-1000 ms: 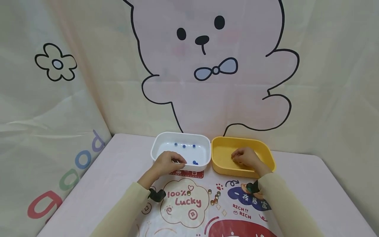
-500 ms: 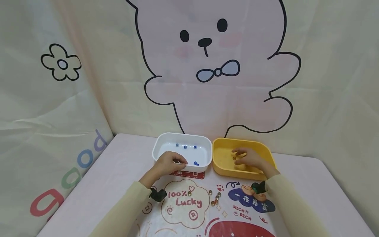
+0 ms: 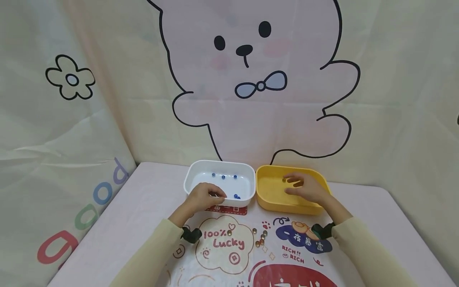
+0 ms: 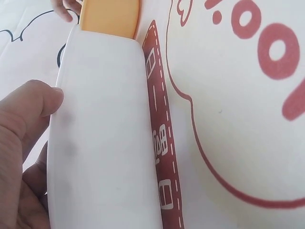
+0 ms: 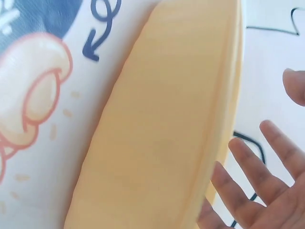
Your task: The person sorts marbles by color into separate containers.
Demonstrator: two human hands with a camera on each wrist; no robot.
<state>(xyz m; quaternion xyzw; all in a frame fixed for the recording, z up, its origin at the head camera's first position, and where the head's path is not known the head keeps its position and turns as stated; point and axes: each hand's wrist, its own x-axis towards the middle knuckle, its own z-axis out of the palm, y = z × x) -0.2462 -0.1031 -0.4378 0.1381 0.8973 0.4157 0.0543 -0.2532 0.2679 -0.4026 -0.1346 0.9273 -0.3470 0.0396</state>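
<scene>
My left hand [image 3: 206, 197] is at the front wall of a white plastic tray [image 3: 192, 169]. In the left wrist view its thumb lies on the rim and the other fingers curl behind it, gripping the wall. Several blue beads [image 3: 235, 177] lie scattered on that tray's floor. Over the yellow tray [image 3: 267, 201] hovers my right hand [image 3: 306, 188], its fingers spread and holding nothing visible. A small gold bead [image 3: 284, 180] sits in the yellow tray close to those fingertips. The right wrist view shows the spread fingers [image 5: 255, 167] beyond the tray's wall.
Several gold beads [image 3: 262, 239] lie loose on the printed tablecloth [image 3: 161, 175] in front of the trays, with one [image 3: 229, 232] farther left. The trays stand side by side. A curtain with a bear drawing [image 3: 247, 131] hangs behind the table.
My right hand's fingers have spread from a pinch, letting go of a gold bead inside the yellow tray. The hand has drawn slightly right. My left hand stays at the white tray's rim.
</scene>
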